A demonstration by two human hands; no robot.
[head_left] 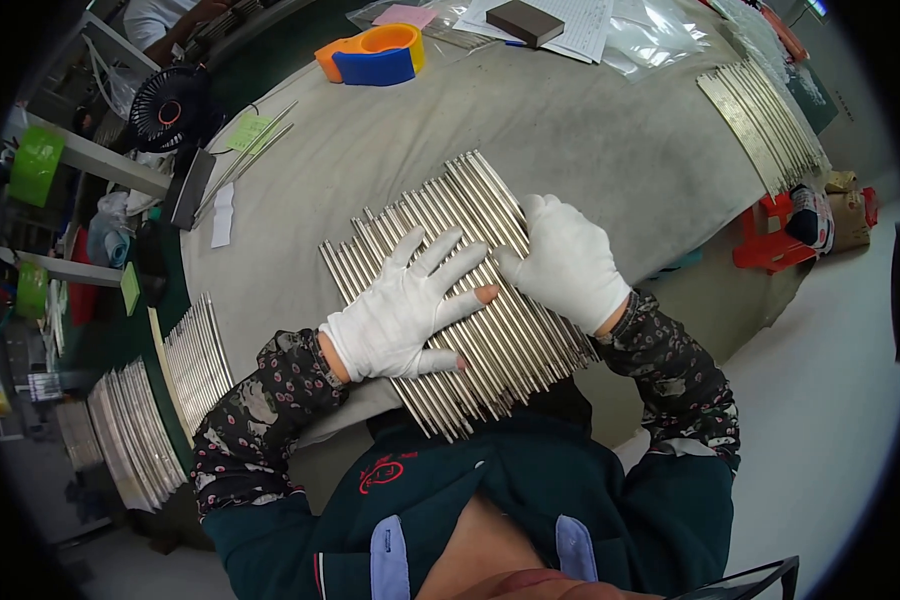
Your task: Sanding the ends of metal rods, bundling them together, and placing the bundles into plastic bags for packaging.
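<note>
A flat layer of thin, shiny metal rods point(510, 350) lies side by side at the near edge of the grey cloth-covered table, slanting from upper left to lower right. Their ends are uneven, and several stick out over the edge toward me. My left hand point(400, 310), in a white glove with bare thumb and finger tips, rests spread and flat across the rods. My right hand point(568, 262), also gloved in white, is curled at the right side of the layer, its fingers folded. Whether a rod is inside those fingers is hidden.
An orange and blue tape dispenser point(380, 55) stands at the back, near papers with a dark block point(525, 22). More rods point(760, 125) lie at the far right, others point(198, 365) at the left. A black fan point(170, 108) and a red stool point(770, 240) flank the table point(310, 130).
</note>
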